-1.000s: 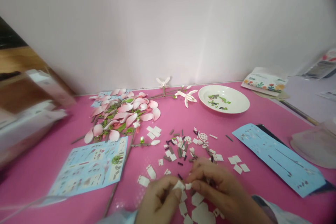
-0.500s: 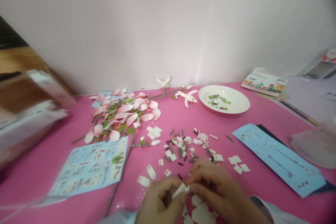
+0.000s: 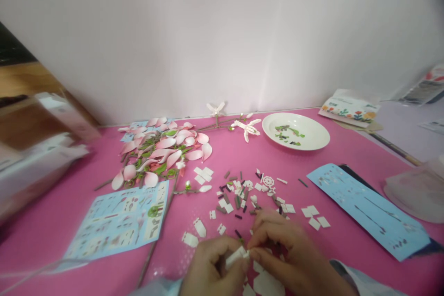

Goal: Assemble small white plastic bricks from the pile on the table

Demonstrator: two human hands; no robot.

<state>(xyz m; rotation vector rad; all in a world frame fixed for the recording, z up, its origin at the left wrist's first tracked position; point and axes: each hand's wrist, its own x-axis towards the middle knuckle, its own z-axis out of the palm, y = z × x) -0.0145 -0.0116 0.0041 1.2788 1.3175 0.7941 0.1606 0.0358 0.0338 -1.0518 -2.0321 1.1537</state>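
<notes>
At the bottom centre, my left hand (image 3: 215, 266) is closed on a white piece (image 3: 236, 257) between thumb and fingers. My right hand (image 3: 289, 249) pinches the right end of that same piece, where a small white part shows at the fingertips. A little green shows just above this end. Larger white flat pieces (image 3: 268, 283) lie beneath the hands. Loose white, grey and black parts (image 3: 243, 189) are scattered beyond my fingers, and white pointed plates (image 3: 190, 239) lie left of them.
Pink petals and green parts (image 3: 166, 150) are heaped at the left, by a blue instruction sheet (image 3: 121, 217) and a long stem (image 3: 152, 254). A white plate (image 3: 315, 136) holds green pieces. Another blue sheet (image 3: 369, 210) lies right. A white flower (image 3: 247, 128) rests near the wall.
The white piece between my hands has turned slightly and sits a little differently. My right fingers have shifted slightly at its end. The rest looks the same.
</notes>
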